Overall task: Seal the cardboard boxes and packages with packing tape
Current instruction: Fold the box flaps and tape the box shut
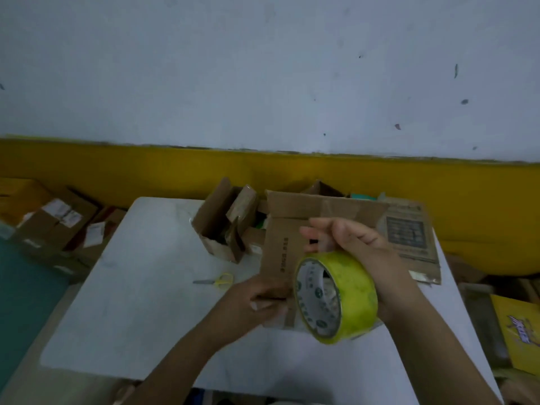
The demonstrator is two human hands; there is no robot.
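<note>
The fingers [263,305] of the left hand [251,299] are curled on the near edge of the box [280,252], pinching the cardboard there. The fingers [318,232] of the right hand [356,247] bend loosely over the top of the roll [350,276] of yellow-green tape and hold it on edge, its printed core facing left. The roll hangs just above the box's near right corner, right beside the left hand. Whether a strip is already drawn from the roll to the box cannot be told.

The box lies on the white table [146,287], toward its right half, with brown tape across its far part. Small yellow-handled scissors [217,280] lie on the table just left of the box. Behind them stands an open carton [213,217] with its flaps up. A printed cardboard sheet [409,229] lies behind the right hand. Labelled parcels [55,220] sit on the floor to the left, and a yellow package [520,328] to the right.
</note>
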